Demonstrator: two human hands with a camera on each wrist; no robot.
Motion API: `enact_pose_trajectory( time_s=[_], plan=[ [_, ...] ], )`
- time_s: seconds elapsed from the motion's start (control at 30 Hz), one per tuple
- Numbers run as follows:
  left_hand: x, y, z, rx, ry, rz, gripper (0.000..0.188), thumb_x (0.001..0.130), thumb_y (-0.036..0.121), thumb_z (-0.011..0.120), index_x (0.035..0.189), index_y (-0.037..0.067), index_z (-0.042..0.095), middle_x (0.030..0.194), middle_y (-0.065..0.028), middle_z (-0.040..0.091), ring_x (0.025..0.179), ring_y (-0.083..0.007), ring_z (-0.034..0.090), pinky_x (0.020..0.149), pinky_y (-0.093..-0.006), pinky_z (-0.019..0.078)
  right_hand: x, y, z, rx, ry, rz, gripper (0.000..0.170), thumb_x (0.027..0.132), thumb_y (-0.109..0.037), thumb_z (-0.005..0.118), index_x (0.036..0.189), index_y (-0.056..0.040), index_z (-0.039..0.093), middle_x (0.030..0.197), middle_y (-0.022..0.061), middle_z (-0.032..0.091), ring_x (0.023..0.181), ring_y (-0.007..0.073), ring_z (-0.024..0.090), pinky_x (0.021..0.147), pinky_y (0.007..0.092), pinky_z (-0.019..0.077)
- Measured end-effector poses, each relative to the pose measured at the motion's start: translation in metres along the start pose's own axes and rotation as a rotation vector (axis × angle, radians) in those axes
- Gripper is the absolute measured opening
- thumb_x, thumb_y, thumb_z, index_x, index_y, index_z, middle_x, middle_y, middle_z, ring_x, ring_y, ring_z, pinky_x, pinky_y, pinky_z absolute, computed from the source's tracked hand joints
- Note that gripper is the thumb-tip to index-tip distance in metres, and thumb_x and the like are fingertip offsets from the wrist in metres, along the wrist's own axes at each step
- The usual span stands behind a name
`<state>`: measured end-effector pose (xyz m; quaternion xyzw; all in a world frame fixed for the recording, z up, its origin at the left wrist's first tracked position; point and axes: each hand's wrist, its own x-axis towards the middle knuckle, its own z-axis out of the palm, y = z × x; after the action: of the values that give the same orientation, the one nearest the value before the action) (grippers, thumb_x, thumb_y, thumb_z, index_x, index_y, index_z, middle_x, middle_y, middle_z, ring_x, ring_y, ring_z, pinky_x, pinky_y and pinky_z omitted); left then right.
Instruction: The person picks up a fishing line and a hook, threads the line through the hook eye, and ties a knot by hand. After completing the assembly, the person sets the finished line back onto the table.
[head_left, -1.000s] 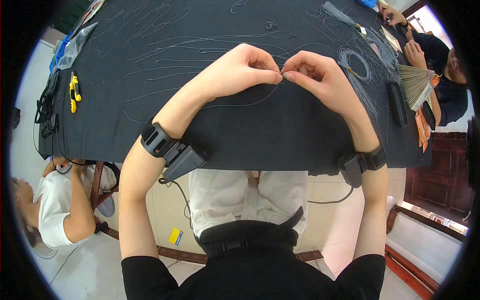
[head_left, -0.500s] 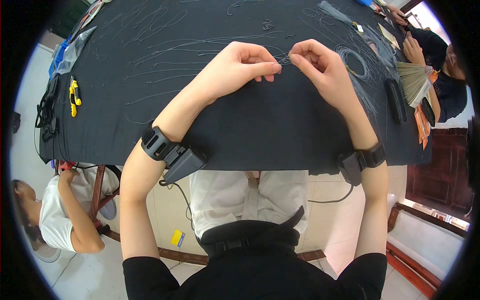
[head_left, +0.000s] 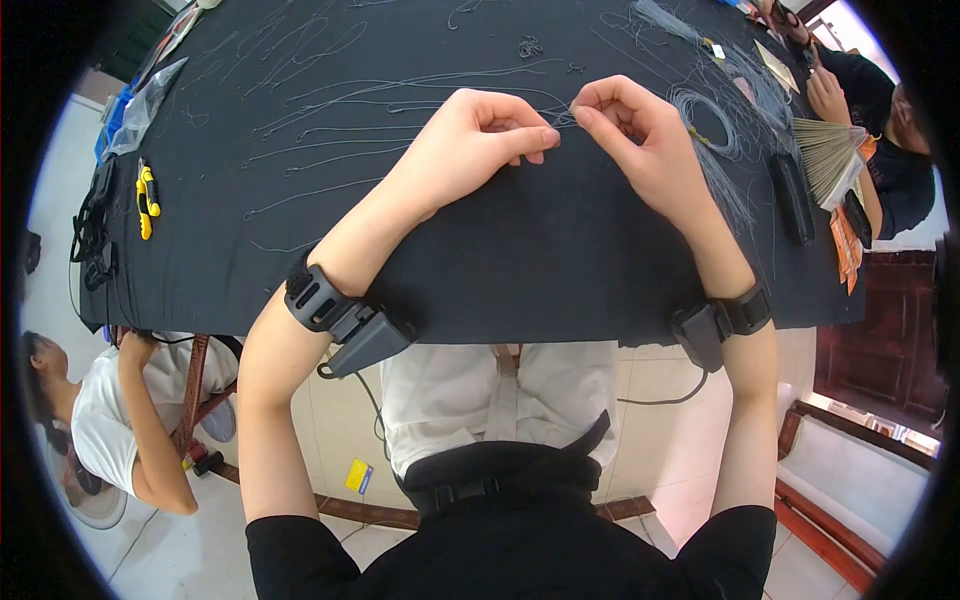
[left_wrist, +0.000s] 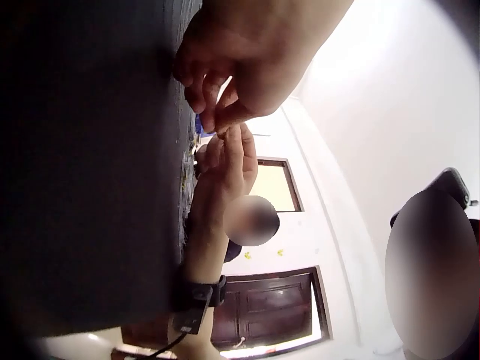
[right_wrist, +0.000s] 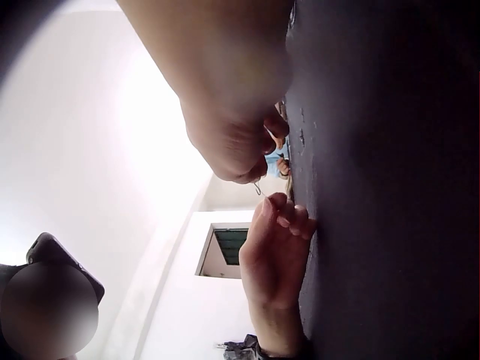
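Over the black-covered table, my right hand (head_left: 645, 145) pinches a small hook (right_wrist: 257, 189) between thumb and forefinger; its curved end sticks out below the fingertips in the right wrist view. A thin grey line runs from there toward my left hand (head_left: 475, 145), whose thumb and forefinger pinch it. A small gap separates the two sets of fingertips, and the other fingers are curled. Left of my left hand lie several grey lines (head_left: 340, 130) with small hooked or looped ends, side by side on the cloth.
At the right lie a coiled bundle of grey line (head_left: 700, 125), a black case (head_left: 792, 205) and a fanned stack of cards (head_left: 830, 160). Yellow cutters (head_left: 147, 200) and a plastic bag (head_left: 150, 105) lie left. A small dark pile (head_left: 530, 46) sits beyond my hands. Other people sit at both sides.
My hands, earlier fingertip to fingertip, have drawn apart and slightly away from me. The line that trailed below my left hand no longer shows there. Over the last half second they barely move.
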<state>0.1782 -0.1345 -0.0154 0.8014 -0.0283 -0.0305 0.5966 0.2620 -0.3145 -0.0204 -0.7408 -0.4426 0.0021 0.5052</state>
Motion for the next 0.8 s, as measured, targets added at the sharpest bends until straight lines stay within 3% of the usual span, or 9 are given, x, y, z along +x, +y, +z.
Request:
enact_pose_trajectory(
  time_s=[0.27, 0.8],
  plan=[
    [-0.0026, 0.0026, 0.0023, -0.04, 0.098, 0.125, 0.034, 0.083, 0.028, 0.054, 0.105, 0.004, 0.062, 0.09, -0.0072, 0.064, 0.077, -0.0104, 0.054, 0.068, -0.0223, 0.0407, -0.0011, 0.0005, 0.0001, 0.044, -0.021, -0.006, 0.013, 0.084, -0.013, 0.059, 0.089, -0.0009, 0.059, 0.066, -0.0012, 0.052, 0.055, 0.0031, 0.042, 0.049, 0.0182, 0.0345],
    [-0.0032, 0.0033, 0.0036, -0.128, 0.101, 0.074, 0.022, 0.082, 0.022, 0.063, 0.094, 0.003, 0.066, 0.079, -0.0033, 0.063, 0.073, -0.0079, 0.055, 0.067, -0.0208, 0.0429, -0.0018, 0.0013, -0.0009, 0.078, -0.069, -0.018, 0.014, 0.084, -0.012, 0.059, 0.093, -0.0017, 0.059, 0.075, 0.0009, 0.058, 0.059, 0.0036, 0.047, 0.053, 0.0174, 0.0382]
  ],
)
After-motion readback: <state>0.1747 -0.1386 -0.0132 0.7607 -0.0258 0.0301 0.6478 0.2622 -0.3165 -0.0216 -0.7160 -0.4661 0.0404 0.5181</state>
